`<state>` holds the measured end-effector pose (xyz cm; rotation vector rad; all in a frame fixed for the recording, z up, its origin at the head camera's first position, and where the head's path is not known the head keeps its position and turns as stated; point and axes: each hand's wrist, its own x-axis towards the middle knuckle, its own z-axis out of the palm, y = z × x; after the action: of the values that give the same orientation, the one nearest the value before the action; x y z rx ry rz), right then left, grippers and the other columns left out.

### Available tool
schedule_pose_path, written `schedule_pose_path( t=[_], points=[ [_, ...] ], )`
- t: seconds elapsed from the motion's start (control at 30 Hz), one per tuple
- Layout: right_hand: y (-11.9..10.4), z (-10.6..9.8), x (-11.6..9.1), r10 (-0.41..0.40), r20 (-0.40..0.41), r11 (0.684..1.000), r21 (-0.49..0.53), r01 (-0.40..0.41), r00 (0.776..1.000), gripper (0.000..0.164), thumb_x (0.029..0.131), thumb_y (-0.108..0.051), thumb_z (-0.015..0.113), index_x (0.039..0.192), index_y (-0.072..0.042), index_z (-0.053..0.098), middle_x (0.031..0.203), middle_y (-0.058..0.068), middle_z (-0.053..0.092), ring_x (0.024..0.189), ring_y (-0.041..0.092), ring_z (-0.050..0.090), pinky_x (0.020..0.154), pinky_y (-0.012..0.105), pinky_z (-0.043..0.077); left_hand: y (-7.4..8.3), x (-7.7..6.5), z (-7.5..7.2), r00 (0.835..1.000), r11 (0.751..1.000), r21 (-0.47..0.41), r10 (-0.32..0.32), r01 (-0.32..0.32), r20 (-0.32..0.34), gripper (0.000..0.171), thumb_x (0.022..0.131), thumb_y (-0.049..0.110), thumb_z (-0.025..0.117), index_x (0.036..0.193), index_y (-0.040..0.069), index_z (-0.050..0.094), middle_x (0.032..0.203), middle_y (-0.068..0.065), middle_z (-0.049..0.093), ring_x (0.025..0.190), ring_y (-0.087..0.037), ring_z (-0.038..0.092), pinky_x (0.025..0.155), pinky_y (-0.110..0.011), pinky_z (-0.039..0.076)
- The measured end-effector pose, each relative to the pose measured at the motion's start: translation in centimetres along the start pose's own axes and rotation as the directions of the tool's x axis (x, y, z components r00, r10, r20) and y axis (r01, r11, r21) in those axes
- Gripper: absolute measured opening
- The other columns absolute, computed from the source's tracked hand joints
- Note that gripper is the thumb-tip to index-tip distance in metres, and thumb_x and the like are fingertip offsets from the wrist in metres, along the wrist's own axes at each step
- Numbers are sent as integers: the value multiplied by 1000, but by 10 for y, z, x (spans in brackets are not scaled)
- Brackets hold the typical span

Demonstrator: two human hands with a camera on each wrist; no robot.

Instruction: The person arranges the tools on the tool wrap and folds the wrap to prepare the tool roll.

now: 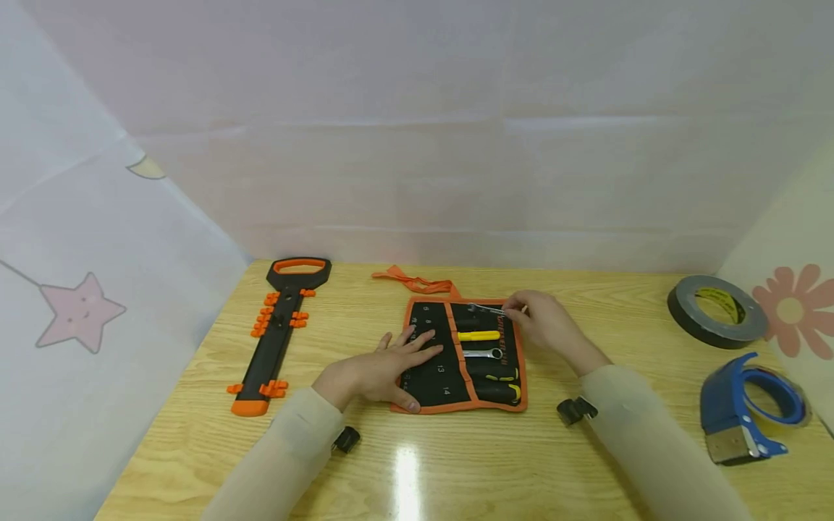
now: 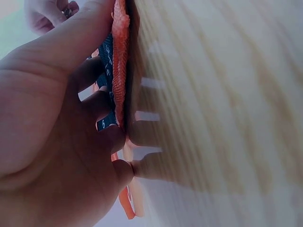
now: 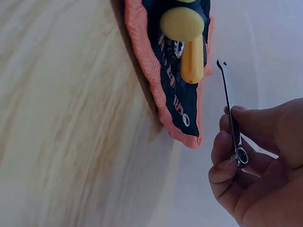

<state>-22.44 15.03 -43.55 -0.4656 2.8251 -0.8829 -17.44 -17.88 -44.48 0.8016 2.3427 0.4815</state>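
A black tool pouch with orange edging lies unrolled on the table. My left hand rests on its left part with fingers spread, over printed size numbers. At the pouch's upper right, my right hand pinches a small combination wrench between thumb and fingers. The wrench's open end points away from the hand. In the pouch's pockets sit a yellow-handled tool, another combination wrench and black-and-yellow handles. The pockets hide these tools' other ends.
An orange strap trails behind the pouch. To the left lies a black rack with orange clips and a handle. On the right are a roll of grey tape and a blue tape dispenser. A cloth backdrop stands behind the table.
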Motion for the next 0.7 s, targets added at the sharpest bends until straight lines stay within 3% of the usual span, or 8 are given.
schedule_pose_path(
  t=[0.53,0.7],
  points=[
    [-11,15,23,-13,38,1000,-10,14,999,24,112,-16,61,119,-1,78,108,14,78,87,22,68,84,45,59,-1,1,0,1000,1000,5,1,-1,-6,107,92,40,84,175,29,19,185,3,-6,170,-32,-15,135,-65,-5],
    [-12,17,27,3,53,1000,-2,-3,999,24,109,-17,65,121,-1,79,113,15,79,94,25,72,88,46,62,-1,1,0,1000,1000,4,1,-1,-9,106,92,40,84,175,29,19,185,2,-5,170,-32,-15,135,-65,-5]
  ],
)
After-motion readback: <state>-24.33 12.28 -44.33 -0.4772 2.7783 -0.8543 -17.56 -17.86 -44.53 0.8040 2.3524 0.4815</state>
